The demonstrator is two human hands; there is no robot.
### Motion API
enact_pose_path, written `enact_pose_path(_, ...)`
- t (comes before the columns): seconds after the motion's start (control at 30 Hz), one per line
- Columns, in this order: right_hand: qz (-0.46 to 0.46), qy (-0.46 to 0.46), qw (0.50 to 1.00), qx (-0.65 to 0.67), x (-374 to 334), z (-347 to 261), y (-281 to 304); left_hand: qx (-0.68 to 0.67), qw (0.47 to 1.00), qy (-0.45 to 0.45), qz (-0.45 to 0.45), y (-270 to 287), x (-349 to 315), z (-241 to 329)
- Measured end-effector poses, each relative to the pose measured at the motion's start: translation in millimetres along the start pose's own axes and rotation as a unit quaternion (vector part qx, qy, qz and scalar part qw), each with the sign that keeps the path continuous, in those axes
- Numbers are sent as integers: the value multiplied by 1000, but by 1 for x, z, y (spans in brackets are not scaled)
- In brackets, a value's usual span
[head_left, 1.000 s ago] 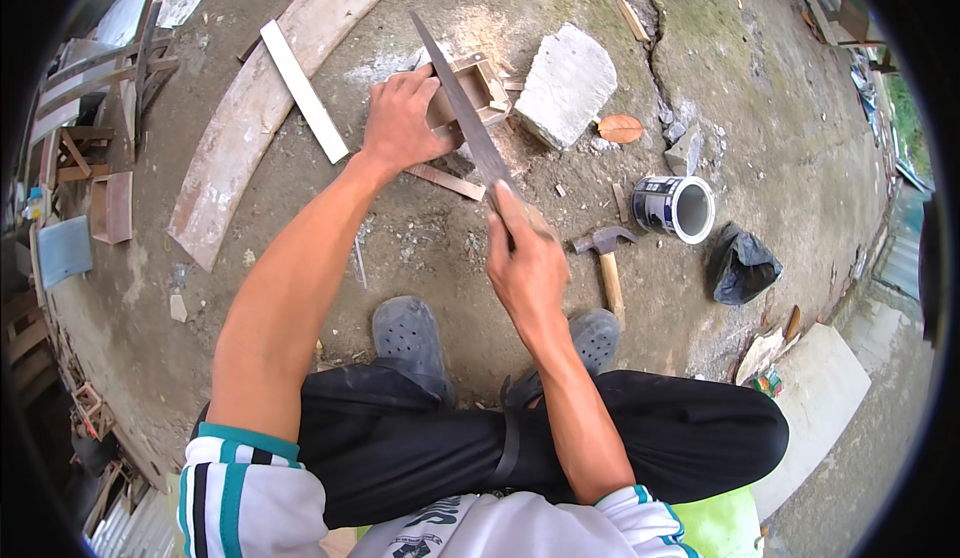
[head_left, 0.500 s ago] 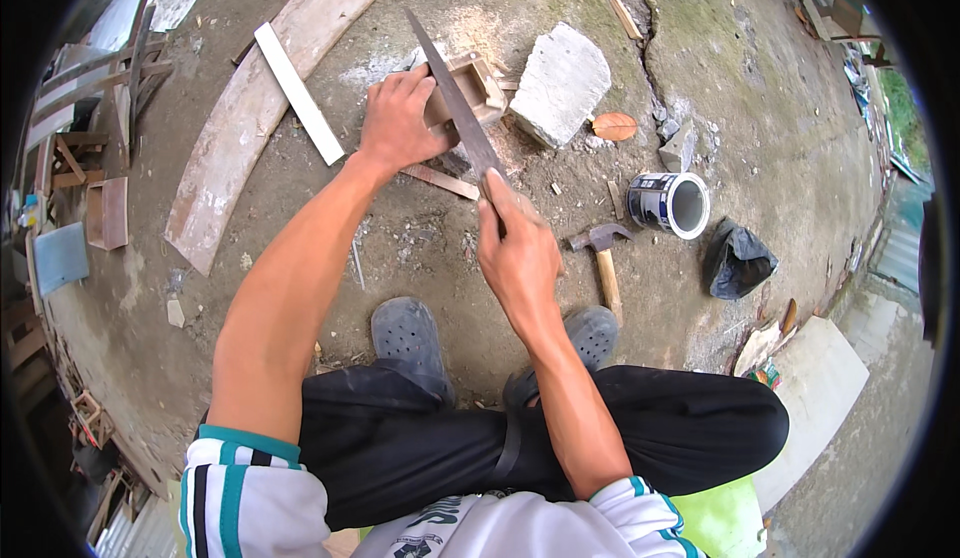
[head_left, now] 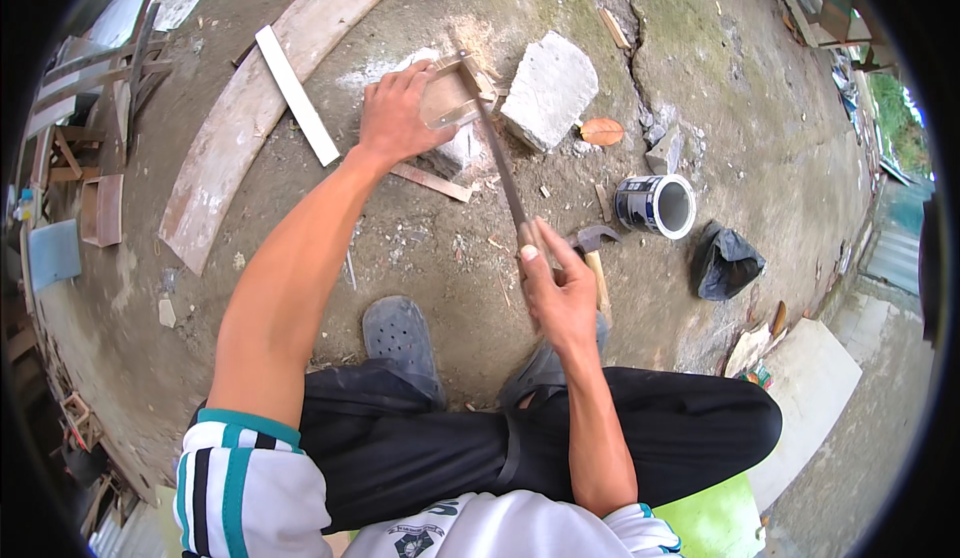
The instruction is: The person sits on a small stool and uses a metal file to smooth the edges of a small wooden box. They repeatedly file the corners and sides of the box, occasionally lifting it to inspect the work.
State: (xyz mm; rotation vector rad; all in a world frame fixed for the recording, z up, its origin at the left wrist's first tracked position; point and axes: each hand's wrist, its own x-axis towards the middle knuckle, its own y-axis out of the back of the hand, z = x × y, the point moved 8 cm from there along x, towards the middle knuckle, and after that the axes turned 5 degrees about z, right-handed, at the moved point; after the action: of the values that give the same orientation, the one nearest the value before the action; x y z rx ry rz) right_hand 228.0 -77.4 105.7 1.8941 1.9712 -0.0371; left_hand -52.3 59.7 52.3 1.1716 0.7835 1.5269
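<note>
My left hand (head_left: 398, 116) is closed on the left side of a small wooden box (head_left: 446, 98), pressing it down on a pale stone (head_left: 462, 148). In my right hand (head_left: 562, 293) is the handle of a handsaw (head_left: 507, 176), the fingers wrapped round it. The saw's narrow dark blade slants up and to the left, and its far end lies across the box's right part. Pale sawdust (head_left: 478, 43) is scattered on the ground just beyond the box. My palm hides the box's left edge.
A large concrete chunk (head_left: 550, 93) sits right of the box. Farther right stand a paint can (head_left: 655, 206) and a black plastic bag (head_left: 726, 261). A hammer (head_left: 596, 243) lies near my right foot. To the left are a white strip (head_left: 298, 96) and a long weathered board (head_left: 235, 138).
My right hand has drawn the saw back toward me and to the right, so the blade's far end now rests over the box. My left hand stays on the box.
</note>
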Motion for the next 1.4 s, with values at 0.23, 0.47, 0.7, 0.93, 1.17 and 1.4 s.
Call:
enact_pose_path(0.23,-36,-118,989,76,-22,-28,15,-21,998,-25,-61,1,4,-8)
enact_pose_path(0.47,-7,-109,993,46,-46,-26,27,-98,968,217,-78,-8,29,-16)
enact_pose_path(0.7,1,-104,994,19,-45,-4,25,-136,939,309,-64,-21,40,-27)
enact_pose_path(0.93,-19,-114,993,29,-28,3,13,41,999,-4,-7,1,12,-3)
enact_pose_path(1.17,14,74,989,-124,-29,-18,-10,117,982,-9,-148,-1,2,2)
enact_pose_path(1.4,49,109,977,-177,-15,-21,-23,103,982,57,-147,-4,9,8)
